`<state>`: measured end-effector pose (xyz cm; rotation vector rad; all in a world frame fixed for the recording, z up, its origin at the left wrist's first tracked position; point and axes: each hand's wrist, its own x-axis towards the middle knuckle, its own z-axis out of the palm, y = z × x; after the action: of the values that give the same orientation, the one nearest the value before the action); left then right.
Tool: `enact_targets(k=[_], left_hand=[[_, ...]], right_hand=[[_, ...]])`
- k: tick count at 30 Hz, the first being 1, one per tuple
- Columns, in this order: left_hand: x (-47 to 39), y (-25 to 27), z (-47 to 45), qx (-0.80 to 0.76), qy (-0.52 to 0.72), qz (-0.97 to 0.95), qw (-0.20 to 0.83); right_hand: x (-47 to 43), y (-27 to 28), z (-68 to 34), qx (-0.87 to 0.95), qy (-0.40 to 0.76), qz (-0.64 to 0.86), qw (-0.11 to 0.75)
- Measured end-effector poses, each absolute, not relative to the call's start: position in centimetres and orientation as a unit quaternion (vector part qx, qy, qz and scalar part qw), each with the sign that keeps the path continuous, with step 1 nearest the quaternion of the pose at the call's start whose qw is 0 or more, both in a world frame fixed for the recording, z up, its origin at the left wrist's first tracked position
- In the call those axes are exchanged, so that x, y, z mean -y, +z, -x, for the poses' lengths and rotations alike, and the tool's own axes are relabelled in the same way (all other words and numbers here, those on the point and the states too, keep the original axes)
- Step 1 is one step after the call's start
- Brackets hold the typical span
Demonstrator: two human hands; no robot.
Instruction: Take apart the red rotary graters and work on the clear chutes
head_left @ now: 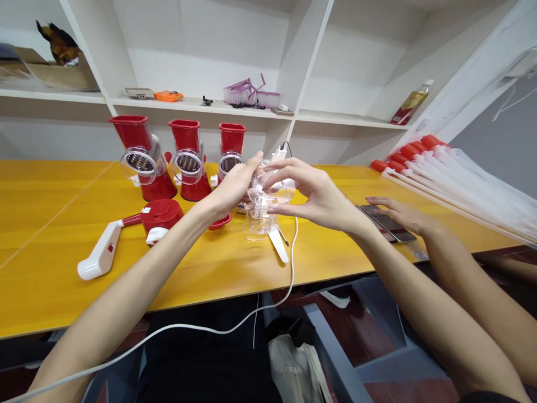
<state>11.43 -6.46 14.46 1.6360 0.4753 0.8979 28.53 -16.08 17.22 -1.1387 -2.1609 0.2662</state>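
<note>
A: In the head view, where's the clear plastic part (280,193)?
B: Between the two hands, above the yellow table (226,263). The left hand (235,187) grips it from the left; the right hand (309,193) curls around its right side.
A: Which hand is nearer?
B: Neither; both touch it. Its long axis seems to run crosswise, hand to hand, but the see-through walls make that hard to tell.
A: And nearby?
B: A white strip (278,246), lying nearer the person.

The part (284,193) I hold looks smooth, clear plastic; the graters (188,162), glossy plastic; the table (222,263), shiny, wood-like.
</note>
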Motion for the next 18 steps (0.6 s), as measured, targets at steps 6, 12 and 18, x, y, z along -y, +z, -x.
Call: enact_targets(k=[6,12,18], left_hand=[[5.2,12.2,-11.0,-0.225,0.516,-0.718,0.408],[4.9,7.0,-10.2,-0.192,0.476,-0.797,0.319],[5.0,4.4,-10.5,-0.221,0.504,-0.78,0.298]], right_hand=[[14.0,14.2,-29.4,0.78,0.18,0.442,0.404],[11.6,10.8,-30.9,0.751,0.23,0.478,0.393],[11.6,10.2,-31.2,0.773,0.224,0.485,0.343]])
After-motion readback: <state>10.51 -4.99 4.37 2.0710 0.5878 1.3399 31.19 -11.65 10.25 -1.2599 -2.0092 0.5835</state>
